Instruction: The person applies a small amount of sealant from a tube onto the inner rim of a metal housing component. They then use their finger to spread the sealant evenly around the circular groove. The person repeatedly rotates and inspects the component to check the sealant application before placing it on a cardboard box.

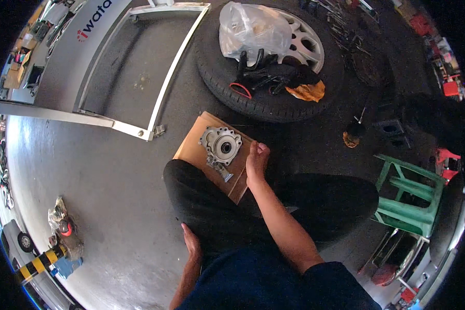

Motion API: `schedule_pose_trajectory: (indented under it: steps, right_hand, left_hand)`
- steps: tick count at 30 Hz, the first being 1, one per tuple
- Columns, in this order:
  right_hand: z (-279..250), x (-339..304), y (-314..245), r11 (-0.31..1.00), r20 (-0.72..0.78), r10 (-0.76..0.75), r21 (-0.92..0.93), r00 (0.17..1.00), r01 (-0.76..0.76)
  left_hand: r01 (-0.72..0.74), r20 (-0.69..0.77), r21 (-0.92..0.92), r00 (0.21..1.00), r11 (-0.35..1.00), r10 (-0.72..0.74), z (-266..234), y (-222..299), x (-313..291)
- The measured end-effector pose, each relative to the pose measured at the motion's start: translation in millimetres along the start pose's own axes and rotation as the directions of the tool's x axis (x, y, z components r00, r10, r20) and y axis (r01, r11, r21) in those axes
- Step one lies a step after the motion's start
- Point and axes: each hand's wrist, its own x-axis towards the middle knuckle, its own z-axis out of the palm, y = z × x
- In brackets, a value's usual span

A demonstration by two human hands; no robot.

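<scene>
A round silver metal housing (225,146), with bolt holes along its rim and a dark ring in its centre, lies on a brown cardboard sheet (237,192) between my legs. Small metal pieces (221,169) and a little clear packet (227,177) sit just below it on the cardboard. My right hand (257,161) is at the cardboard's right edge, fingers curled in; whatever they may hold is hidden. Beside my left thigh, low down, my left hand (191,243) has its fingers stretched out and holds nothing; part of it is hidden by the leg.
Ahead lies a tyre on a wheel (227,95), carrying a clear plastic bag (253,31), black gloves (266,72) and an orange cloth (307,92). A white metal frame (168,77) stands front left. To the right is a green plastic stool (411,194); tools (341,26) lie beyond the tyre.
</scene>
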Motion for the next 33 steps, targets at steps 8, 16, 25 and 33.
schedule_pose_trajectory:
  steps: [8,16,25,33]
  right_hand:
    - [-51,-164,6,0.248,0.853,0.041,-0.514,0.521,0.821]
    - [-66,-76,-78,0.565,0.739,-0.251,-0.413,0.625,0.715]
    - [-116,208,-214,0.946,0.123,-0.232,-0.201,0.965,0.253]
    - [-64,314,-205,0.823,0.188,-0.174,-0.511,0.967,0.248]
  left_hand:
    - [-0.825,0.184,0.224,0.558,0.518,0.809,36,125,-110]
    - [-0.776,0.459,0.588,0.553,0.228,0.695,-17,52,-48]
    - [-0.127,0.385,0.339,0.923,0.932,-0.014,-55,-19,-50]
    - [-0.062,0.192,0.802,0.969,0.595,-0.158,-38,28,-87]
